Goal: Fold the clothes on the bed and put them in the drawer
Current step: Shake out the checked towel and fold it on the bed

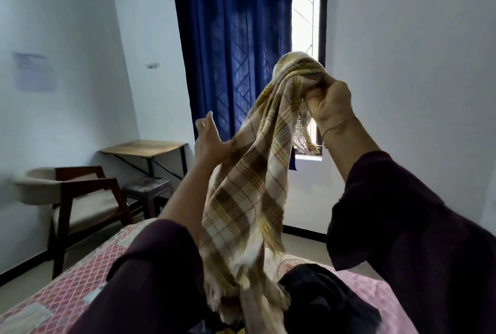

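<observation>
Bedroom scene, read from left to right. At far left an armchair (72,196) stands on the floor beside a small worktop (145,148). The bed (61,298), under a pink patterned cover, fills the lower foreground. The left hand (210,143) is raised with its fingers (206,121) spread and mostly straight, the thumb side touching one edge of a checked cloth (247,188). This cloth, cream with brown and yellow bars and a fringed hem, hangs in mid-air above the bed, its lower end trailing down to a dark garment (322,296) that lies crumpled on the cover. The right hand (328,102) holds the cloth's bunched upper end, its fingers curled round the gathered fabric. Behind, a blue curtain (233,46) half covers the window. Judged by its drape, the cloth is light, soft and limp, and not fragile; it will sag wherever it is unsupported. It is best taken at two corners of one edge, so that it hangs flat for folding.
</observation>
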{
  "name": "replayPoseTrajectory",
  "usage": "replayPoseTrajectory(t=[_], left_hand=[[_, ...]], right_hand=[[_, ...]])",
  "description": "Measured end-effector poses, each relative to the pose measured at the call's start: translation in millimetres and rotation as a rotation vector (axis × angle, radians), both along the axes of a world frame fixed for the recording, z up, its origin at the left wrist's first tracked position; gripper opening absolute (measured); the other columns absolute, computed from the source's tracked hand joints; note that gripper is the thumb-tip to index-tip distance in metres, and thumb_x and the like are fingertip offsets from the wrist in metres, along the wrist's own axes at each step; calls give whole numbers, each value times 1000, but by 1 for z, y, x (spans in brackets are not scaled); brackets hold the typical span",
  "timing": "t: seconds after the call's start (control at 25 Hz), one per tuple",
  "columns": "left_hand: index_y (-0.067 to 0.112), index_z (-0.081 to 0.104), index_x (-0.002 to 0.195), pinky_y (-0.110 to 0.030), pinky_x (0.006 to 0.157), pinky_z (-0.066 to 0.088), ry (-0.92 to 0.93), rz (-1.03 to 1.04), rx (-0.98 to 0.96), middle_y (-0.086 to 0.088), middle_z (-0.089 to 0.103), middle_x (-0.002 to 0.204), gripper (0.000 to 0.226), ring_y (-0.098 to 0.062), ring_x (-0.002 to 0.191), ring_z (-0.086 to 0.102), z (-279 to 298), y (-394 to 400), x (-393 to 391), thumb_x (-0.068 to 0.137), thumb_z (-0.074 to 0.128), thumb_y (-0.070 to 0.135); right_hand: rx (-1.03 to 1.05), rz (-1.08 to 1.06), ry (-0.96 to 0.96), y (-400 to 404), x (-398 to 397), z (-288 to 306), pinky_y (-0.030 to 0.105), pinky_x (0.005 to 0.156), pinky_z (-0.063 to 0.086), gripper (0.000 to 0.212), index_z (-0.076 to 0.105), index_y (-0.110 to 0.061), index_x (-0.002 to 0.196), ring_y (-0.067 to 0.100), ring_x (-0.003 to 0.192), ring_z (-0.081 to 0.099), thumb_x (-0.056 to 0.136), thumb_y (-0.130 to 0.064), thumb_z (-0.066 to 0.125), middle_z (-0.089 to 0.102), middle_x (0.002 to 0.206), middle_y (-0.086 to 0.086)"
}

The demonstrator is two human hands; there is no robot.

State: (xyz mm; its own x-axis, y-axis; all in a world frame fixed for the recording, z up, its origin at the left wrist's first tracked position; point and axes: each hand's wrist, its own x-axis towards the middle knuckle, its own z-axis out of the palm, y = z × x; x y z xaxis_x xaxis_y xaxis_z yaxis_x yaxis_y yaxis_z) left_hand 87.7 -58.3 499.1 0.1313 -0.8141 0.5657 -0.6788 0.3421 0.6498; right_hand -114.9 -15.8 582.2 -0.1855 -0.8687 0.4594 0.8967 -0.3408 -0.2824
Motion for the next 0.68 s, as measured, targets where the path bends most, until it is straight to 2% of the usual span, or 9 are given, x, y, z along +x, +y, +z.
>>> replayPoseTrajectory(t=[0.04,0.12,0.2,0.28,0.36,0.48,0.56,0.6,0.68], left_hand=[[11,17,148,-35,92,42,6,-96,94,-8,28,148,80,-21,115,49,4,2,-3,86,65,26],[8,35,142,-27,86,46,57,-346,292,-5,44,139,58,-15,105,54,-9,6,-19,91,58,21],[7,58,111,-28,81,50,52,-502,458,-6,62,109,21,-18,96,57,-37,10,-37,93,53,14],[10,59,98,-25,74,51,66,-611,612,-5,60,92,10,-17,86,57,-59,14,-53,93,50,11],[12,55,106,-22,71,49,12,-656,619,-5,57,96,14,-15,86,54,-71,16,-69,93,51,10],[12,47,127,-22,78,48,15,-705,532,-2,53,109,36,-16,99,52,-85,12,-89,92,56,15],[9,51,122,-33,85,52,-51,-716,570,-7,58,111,37,-22,102,56,-95,9,-98,88,61,19],[7,53,121,-39,91,51,-116,-707,613,-11,59,114,41,-25,105,57,-100,7,-102,85,64,23],[5,52,122,-37,96,48,-201,-644,649,-13,57,121,42,-28,110,55,-108,10,-105,87,61,26]], right_hand=[[7,-18,34,4,1,4,24,57,55,36,55,6,76,19,58,59,97,1,27,61,57,11],[66,-52,105,10,6,1,21,49,52,36,53,4,76,16,52,58,97,2,24,59,51,9],[155,-57,167,11,9,-15,19,41,50,37,51,3,74,14,45,59,99,0,23,58,53,10],[208,-60,202,10,6,-32,19,46,53,37,52,3,77,14,45,62,99,0,22,61,59,11],[249,-58,237,10,-1,-43,21,49,54,39,53,2,77,15,44,62,98,0,21,63,51,10],[299,-64,356,14,-13,-48,22,50,53,44,59,0,74,18,56,61,99,-7,23,62,50,9],[315,-53,328,19,-22,-47,19,46,49,59,62,-1,58,17,56,56,99,-8,20,58,45,8],[339,-82,299,21,-27,-45,20,46,48,60,60,-3,55,16,57,53,99,-8,19,56,42,7],[425,-202,257,23,-44,-43,25,53,45,46,50,-6,63,17,61,47,98,-7,20,53,49,6]])
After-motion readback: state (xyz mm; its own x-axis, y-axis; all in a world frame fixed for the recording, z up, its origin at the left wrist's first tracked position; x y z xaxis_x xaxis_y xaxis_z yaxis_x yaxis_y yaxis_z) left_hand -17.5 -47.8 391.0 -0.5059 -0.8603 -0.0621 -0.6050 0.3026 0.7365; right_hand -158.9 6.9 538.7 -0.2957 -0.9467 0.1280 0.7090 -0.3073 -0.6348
